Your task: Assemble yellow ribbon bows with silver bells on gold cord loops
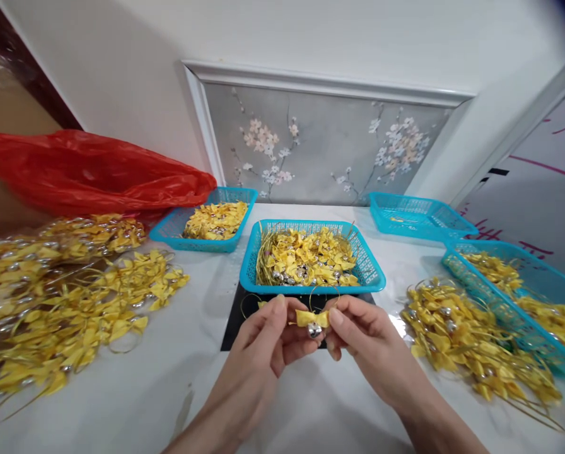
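Note:
A yellow ribbon bow with a silver bell (313, 320) and a thin gold cord loop is stretched between my two hands, in front of the middle blue basket. My left hand (270, 337) pinches one end of the bow between thumb and fingers. At the other end, the thumb and fingers of my right hand (358, 328) are closed on it. Behind them stands the blue basket (313, 289), full of yellow bows, silver bells and gold cords. A black mat (231, 328) lies partly under the basket and my hands.
Heaps of belled bows lie on the left (98, 302) and right (476, 340) of the white table. Blue baskets stand at back left (207, 244), back right (419, 217) and far right (514, 315). A red plastic bag (88, 176) rests at back left, near the wall.

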A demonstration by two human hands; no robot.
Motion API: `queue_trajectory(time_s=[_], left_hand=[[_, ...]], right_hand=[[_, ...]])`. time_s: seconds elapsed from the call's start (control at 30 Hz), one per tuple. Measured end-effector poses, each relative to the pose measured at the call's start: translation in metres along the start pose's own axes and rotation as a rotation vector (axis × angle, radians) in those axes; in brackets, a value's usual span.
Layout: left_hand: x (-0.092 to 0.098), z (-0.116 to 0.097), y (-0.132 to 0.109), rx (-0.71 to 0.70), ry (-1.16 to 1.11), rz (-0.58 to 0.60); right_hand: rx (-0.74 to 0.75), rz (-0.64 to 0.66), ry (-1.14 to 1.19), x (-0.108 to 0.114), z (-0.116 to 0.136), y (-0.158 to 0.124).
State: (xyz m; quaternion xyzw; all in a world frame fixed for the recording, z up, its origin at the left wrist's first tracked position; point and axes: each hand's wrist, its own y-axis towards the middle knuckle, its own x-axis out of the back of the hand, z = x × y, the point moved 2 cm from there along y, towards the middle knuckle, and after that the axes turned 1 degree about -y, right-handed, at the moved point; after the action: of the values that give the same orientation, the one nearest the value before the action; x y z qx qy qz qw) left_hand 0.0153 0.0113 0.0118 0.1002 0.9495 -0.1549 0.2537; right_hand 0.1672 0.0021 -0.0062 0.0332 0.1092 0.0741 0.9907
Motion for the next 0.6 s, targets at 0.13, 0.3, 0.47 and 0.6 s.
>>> queue_trajectory(time_s=[0.13,0.3,0.47,0.6], left_hand=[[0.000,-0.001,-0.002,-0.001,0.095,0.089],[0.004,-0.002,-0.001,-0.036,0.199,0.053],[0.011,0.003,0.007,-0.045,0.328,0.013],[0.009,0.009,0.007,-0.012,0.325,0.056]], right_hand=[[-0.010,0.011,0.040,-0.003,-0.002,0.000],[0.074,-0.134,-0.313,0.003,0.007,0.004],[0.242,-0.663,-0.982,0.063,0.037,-0.009],[0.005,-1.062,-1.501,0.127,0.050,-0.051]])
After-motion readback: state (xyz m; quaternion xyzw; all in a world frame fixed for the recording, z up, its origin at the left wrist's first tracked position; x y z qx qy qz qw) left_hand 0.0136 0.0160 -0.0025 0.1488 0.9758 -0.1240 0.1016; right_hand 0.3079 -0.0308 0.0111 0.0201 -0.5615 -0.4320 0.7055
